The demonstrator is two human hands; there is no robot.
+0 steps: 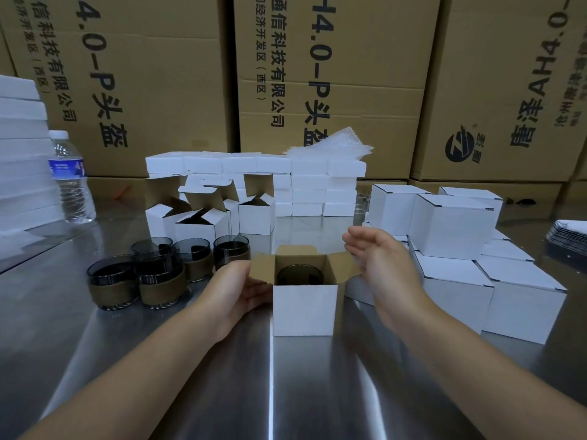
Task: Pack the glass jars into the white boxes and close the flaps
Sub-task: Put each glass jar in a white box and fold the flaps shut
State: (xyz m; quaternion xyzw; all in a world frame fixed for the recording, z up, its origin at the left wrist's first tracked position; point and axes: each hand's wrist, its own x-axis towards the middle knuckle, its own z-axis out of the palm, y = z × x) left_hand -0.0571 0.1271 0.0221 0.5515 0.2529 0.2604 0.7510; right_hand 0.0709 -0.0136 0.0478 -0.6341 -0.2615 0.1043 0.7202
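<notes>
A white box (303, 308) stands open on the steel table in front of me, its brown-lined flaps up. A dark glass jar (299, 274) sits inside it. My left hand (239, 289) grips the box's left side near the left flap. Just right of the box my right hand (379, 260) hovers, fingers spread, holding nothing, close to the right flap. Several dark glass jars with brown sleeves (165, 277) stand to the left. More open white boxes (203, 217) wait behind them.
Closed white boxes (457, 249) are stacked at the right, touching my right forearm. Flat white cartons (301, 185) pile up at the back. A water bottle (71, 179) stands far left beside white foam slabs (22, 154). Large brown cartons (317, 74) wall the rear.
</notes>
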